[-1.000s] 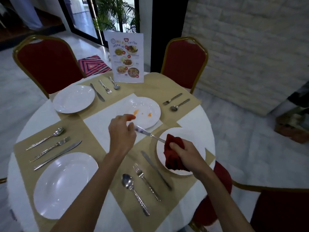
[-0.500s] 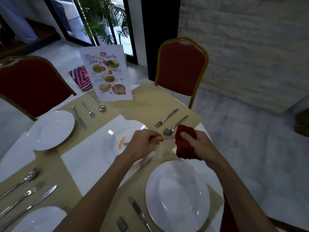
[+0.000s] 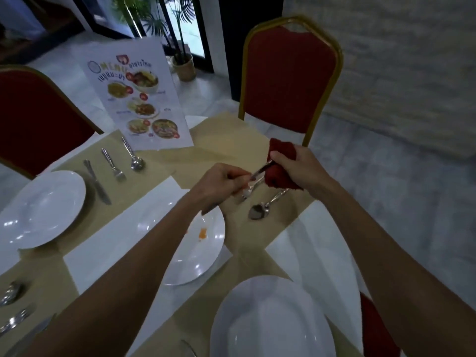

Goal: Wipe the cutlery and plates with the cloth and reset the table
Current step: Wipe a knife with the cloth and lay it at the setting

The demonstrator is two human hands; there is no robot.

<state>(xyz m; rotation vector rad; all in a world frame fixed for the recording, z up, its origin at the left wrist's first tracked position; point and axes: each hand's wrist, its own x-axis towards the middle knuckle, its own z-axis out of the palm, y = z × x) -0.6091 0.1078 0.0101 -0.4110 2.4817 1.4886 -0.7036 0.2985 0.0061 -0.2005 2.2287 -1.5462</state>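
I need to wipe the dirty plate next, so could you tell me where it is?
The stained plate lies at the centre of the head view, partly under the left forearm, between the clean plate on the left and the near plate.

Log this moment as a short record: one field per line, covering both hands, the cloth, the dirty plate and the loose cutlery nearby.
left hand: grips one end of a knife
right hand: holds red cloth around the knife's other end
dirty plate: orange smear, partly under left forearm
fork: on mat below the hands
spoon: on mat beside fork
menu card: upright, behind
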